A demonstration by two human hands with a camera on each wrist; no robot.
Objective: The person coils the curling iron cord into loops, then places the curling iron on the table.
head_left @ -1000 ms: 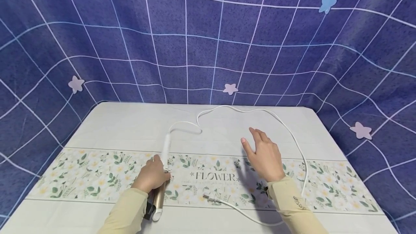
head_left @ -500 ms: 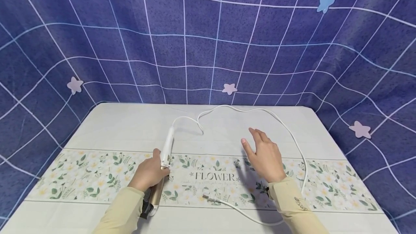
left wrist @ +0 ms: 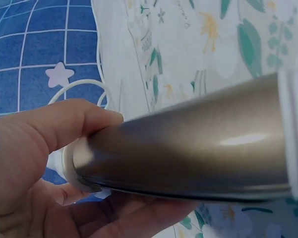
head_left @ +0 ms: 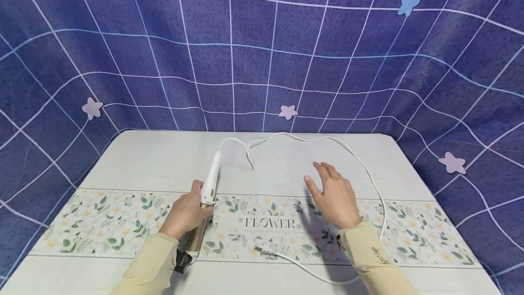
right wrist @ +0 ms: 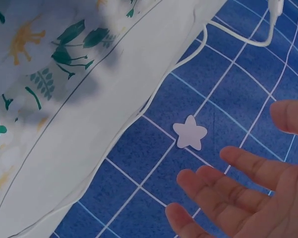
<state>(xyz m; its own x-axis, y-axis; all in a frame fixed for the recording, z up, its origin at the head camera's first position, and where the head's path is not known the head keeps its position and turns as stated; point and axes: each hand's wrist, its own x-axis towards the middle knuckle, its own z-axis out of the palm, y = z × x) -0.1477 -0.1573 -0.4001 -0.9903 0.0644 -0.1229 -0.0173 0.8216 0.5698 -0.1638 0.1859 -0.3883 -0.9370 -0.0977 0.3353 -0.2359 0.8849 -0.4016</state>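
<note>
A curling iron [head_left: 210, 174] with a white handle and a gold-brown barrel is held in my left hand [head_left: 186, 213], left of the table's middle. My thumb lies on one side of the barrel near the handle and my fingers wrap beneath it. In the left wrist view the metal barrel [left wrist: 198, 144] runs away from the hand to a white tip. The iron appears raised off the cloth, its handle pointing toward the back. My right hand [head_left: 335, 197] hovers over the right half of the table, fingers spread and holding nothing, as the right wrist view also shows.
A white cord [head_left: 286, 134] loops from the handle along the back of the table and around the right arm. Its plug [head_left: 262, 249] lies on the floral band of the tablecloth [head_left: 135, 158], front centre. A blue gridded curtain [head_left: 254, 58] with stars encloses the table.
My left hand has shifted slightly left and upward in view with the curling iron, whose handle end now reaches farther back. The cord near the handle has risen. My right hand stays nearly still.
</note>
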